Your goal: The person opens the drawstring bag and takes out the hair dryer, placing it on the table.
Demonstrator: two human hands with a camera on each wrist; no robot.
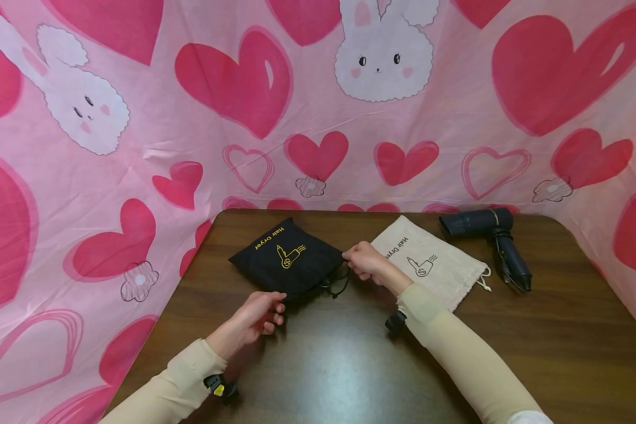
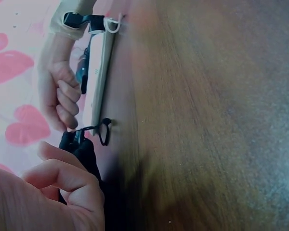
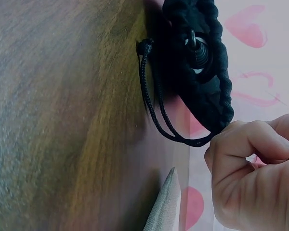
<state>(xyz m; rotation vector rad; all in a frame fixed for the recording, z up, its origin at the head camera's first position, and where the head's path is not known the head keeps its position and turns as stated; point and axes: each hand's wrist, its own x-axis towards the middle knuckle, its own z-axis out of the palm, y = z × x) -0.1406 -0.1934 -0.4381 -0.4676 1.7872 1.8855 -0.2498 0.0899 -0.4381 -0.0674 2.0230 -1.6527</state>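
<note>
A black drawstring bag (image 1: 267,262) printed with "Hair Dryer" in yellow lies toward the left of the table, its mouth facing the right front. My right hand (image 1: 368,264) pinches the far corner of the mouth between thumb and curled finger. At the near corner, my left hand (image 1: 257,318) holds the edge, thumb on top and fingers bent below. In the right wrist view the mouth gapes, showing a dark ribbed cord end with a metal loop (image 3: 198,54) inside; the rest of the contents is hidden. Its black drawstring (image 3: 156,113) hangs in a loop off the mouth.
Right of the black bag lies a flat beige drawstring bag (image 1: 429,250), partly beneath my right forearm in the head view. Beyond it, at the back right, a dark hair dryer (image 1: 474,222) rests with its cord along the handle. A patterned pink cloth (image 1: 318,112) hangs behind the table.
</note>
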